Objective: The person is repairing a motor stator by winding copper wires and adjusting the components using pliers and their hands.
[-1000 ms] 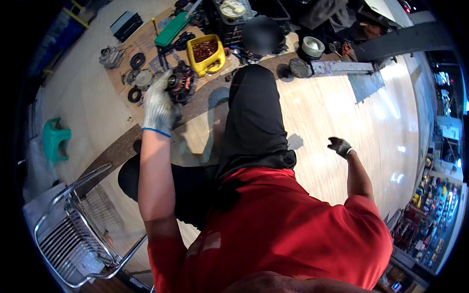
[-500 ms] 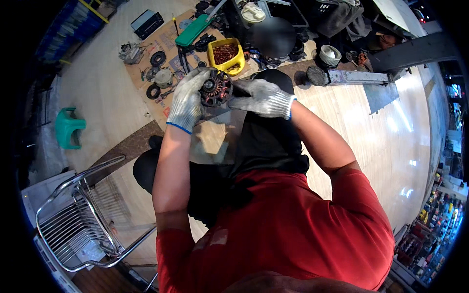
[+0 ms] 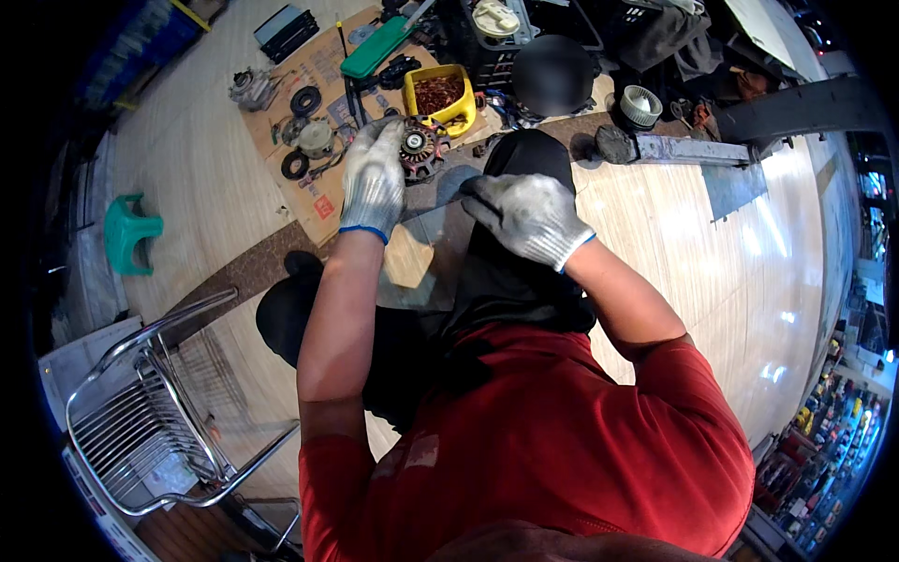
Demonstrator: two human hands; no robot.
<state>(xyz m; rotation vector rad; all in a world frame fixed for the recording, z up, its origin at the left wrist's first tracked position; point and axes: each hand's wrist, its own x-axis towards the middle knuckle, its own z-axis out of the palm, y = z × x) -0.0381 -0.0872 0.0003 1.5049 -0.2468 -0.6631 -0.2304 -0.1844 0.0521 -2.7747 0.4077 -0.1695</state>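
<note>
My left hand point(image 3: 375, 178), in a pale knit glove with a blue cuff, grips the side of a round motor part point(image 3: 423, 148) with reddish copper windings and a bright centre. The part is tilted, with its wound face towards me. My right hand point(image 3: 526, 211), gloved the same way, hangs apart from it over my right thigh. Its fingers are bent and pressed together with darkened tips, and whatever they may hold is hidden. Just beyond the motor part stands a yellow container point(image 3: 459, 112) filled with small reddish-brown pieces.
Flattened cardboard point(image 3: 323, 84) bears black rings point(image 3: 304, 100), a round metal housing point(image 3: 316, 139) and a green case point(image 3: 376, 51). A white fan wheel point(image 3: 641, 106) stands near a metal lift arm point(image 3: 688, 150). At left are a green stool point(image 3: 131, 234) and a metal-framed chair point(image 3: 140, 426).
My right hand has come away from the motor part, moving right and towards me. The left hand still holds the part, now slightly further right.
</note>
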